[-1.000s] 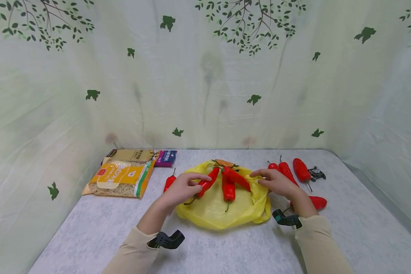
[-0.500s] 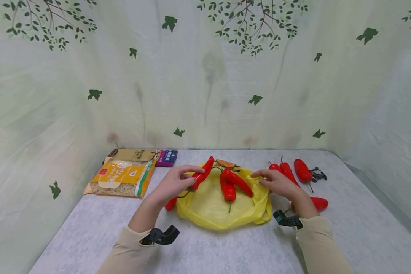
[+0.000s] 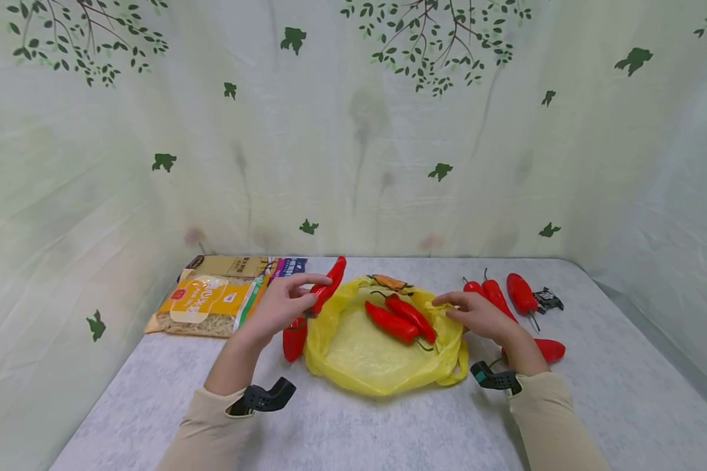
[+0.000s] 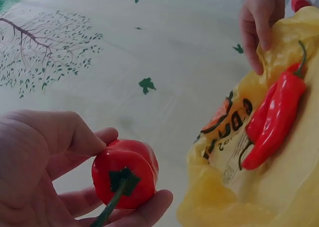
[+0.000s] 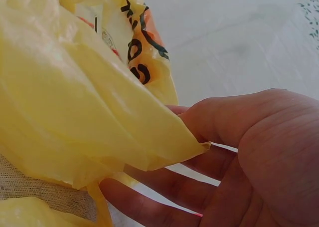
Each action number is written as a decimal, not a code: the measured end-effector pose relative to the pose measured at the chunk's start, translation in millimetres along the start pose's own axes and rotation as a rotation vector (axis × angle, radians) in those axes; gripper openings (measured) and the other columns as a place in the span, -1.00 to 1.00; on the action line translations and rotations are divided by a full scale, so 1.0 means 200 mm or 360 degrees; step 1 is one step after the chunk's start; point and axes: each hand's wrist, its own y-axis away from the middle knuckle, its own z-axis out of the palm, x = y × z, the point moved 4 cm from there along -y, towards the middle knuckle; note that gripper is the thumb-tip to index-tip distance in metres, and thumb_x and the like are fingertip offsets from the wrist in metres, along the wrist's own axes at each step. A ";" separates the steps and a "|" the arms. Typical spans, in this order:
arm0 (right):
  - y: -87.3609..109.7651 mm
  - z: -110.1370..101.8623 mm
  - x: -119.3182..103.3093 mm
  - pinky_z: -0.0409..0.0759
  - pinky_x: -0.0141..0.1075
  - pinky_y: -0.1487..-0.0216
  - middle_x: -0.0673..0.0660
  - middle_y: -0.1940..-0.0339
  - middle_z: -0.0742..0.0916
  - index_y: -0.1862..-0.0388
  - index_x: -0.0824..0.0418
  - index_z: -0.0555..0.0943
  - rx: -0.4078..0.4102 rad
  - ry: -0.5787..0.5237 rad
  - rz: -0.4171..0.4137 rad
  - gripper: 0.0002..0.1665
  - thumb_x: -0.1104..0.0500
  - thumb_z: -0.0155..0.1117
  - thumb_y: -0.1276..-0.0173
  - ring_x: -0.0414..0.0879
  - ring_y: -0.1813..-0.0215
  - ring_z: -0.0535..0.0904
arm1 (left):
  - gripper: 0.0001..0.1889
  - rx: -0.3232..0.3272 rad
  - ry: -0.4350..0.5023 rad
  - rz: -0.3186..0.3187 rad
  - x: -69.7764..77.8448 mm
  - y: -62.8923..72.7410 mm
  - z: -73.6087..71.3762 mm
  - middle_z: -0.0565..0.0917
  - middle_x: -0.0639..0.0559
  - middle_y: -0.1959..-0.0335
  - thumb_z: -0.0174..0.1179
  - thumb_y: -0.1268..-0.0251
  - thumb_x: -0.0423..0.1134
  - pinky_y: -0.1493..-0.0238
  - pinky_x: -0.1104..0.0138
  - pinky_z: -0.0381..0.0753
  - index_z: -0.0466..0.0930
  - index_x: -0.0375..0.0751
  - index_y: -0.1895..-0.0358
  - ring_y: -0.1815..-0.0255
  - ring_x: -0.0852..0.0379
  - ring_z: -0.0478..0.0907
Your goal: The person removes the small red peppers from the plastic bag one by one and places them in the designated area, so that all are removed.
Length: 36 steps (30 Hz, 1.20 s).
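My left hand [image 3: 279, 304] grips a red chili pepper [image 3: 328, 285] near its stem end, tip pointing up and away, just off the left rim of a yellow plastic bag [image 3: 362, 379]. In the left wrist view, thumb and fingers curl round that pepper's body [image 4: 124, 174], its green stem toward the camera. My right hand [image 3: 483, 317] pinches the bag's right rim; the right wrist view shows the yellow film [image 5: 114, 122] between thumb and fingers. Two red peppers [image 3: 391, 322] lie inside the spread bag. Another red pepper [image 3: 294, 340] rests on the table beneath my left hand.
Several red peppers [image 3: 521, 293] lie right of the bag, one partly behind my right wrist. Near them is a small black packet [image 3: 548, 299]. At the back left are an orange-and-yellow food bag [image 3: 212, 304], a brown packet [image 3: 226, 265] and a purple packet [image 3: 290, 265].
My left hand has lifted the gripped pepper up and leftward out of the bag. The two peppers inside have shifted and now lie side by side. My right hand stays on the rim.
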 end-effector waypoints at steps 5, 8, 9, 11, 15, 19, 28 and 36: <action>0.00 0.00 0.01 0.74 -0.22 0.03 0.22 -0.32 0.59 -0.24 0.05 0.61 0.0008 -0.0013 0.0021 -0.61 0.13 0.19 -0.46 0.00 -0.08 0.58 | -0.61 0.0042 -0.0053 -0.0003 -0.04 -0.01 -0.07 0.68 -0.20 0.00 0.07 -0.36 -0.30 0.20 0.26 0.70 0.61 -0.02 -0.22 0.26 -0.06 0.66; 0.00 0.00 0.01 0.74 -0.22 0.03 0.24 -0.32 0.58 -0.24 0.07 0.60 0.0006 -0.0007 0.0011 -0.61 0.13 0.19 -0.46 -0.02 -0.07 0.59 | -0.59 0.0048 -0.0042 -0.0046 -0.06 -0.01 -0.10 0.66 -0.25 -0.10 0.05 -0.37 -0.30 0.00 0.09 0.73 0.58 -0.06 -0.25 0.18 -0.14 0.70; -0.01 0.00 0.01 0.74 -0.22 0.03 0.24 -0.32 0.58 -0.24 0.07 0.60 0.0008 -0.0006 0.0011 -0.60 0.13 0.19 -0.46 -0.02 -0.07 0.59 | -0.58 0.0051 -0.0038 -0.0066 -0.07 -0.01 -0.11 0.65 -0.26 -0.13 0.05 -0.37 -0.30 -0.04 0.06 0.72 0.57 -0.07 -0.27 0.17 -0.15 0.71; -0.01 0.00 0.01 0.74 -0.22 0.03 0.24 -0.32 0.58 -0.24 0.07 0.60 0.0009 -0.0007 0.0013 -0.60 0.12 0.19 -0.46 -0.02 -0.07 0.59 | -0.58 0.0054 -0.0025 -0.0099 -0.09 -0.01 -0.13 0.62 -0.28 -0.18 0.06 -0.38 -0.29 -0.08 0.05 0.71 0.55 -0.08 -0.29 0.13 -0.16 0.71; -0.01 0.00 0.01 0.74 -0.22 0.03 0.23 -0.33 0.58 -0.24 0.06 0.60 0.0014 -0.0009 0.0027 -0.61 0.13 0.19 -0.46 0.00 -0.07 0.59 | -0.57 0.0046 -0.0043 -0.0150 -0.13 -0.02 -0.15 0.54 -0.26 -0.28 0.07 -0.41 -0.27 -0.07 0.13 0.71 0.52 -0.07 -0.32 0.04 -0.08 0.67; 0.00 0.00 0.01 0.74 -0.22 0.02 0.23 -0.33 0.57 -0.25 0.06 0.60 0.0008 -0.0016 0.0030 -0.60 0.12 0.19 -0.46 0.00 -0.08 0.58 | -0.57 0.0035 -0.0071 -0.0196 -0.17 -0.03 -0.18 0.49 -0.27 -0.33 0.06 -0.44 -0.25 -0.09 0.13 0.71 0.50 -0.09 -0.34 -0.05 -0.07 0.63; 0.00 0.01 0.02 0.74 -0.22 0.03 0.23 -0.34 0.57 -0.25 0.06 0.60 0.0009 -0.0005 0.0026 -0.60 0.12 0.19 -0.46 0.00 -0.09 0.58 | -0.57 0.0009 -0.0247 -0.0267 -0.26 -0.04 -0.23 0.48 -0.29 -0.30 0.09 -0.42 -0.25 0.10 0.27 0.73 0.52 -0.14 -0.33 0.14 0.00 0.59; -0.01 0.01 0.02 0.74 -0.21 0.03 0.23 -0.34 0.57 -0.25 0.05 0.60 0.0009 0.0000 0.0032 -0.60 0.12 0.20 -0.46 0.01 -0.10 0.58 | -0.59 -0.0048 -0.0312 -0.0332 -0.31 -0.03 -0.24 0.43 -0.29 -0.36 0.10 -0.44 -0.24 0.12 0.30 0.71 0.53 -0.09 -0.32 -0.01 -0.06 0.49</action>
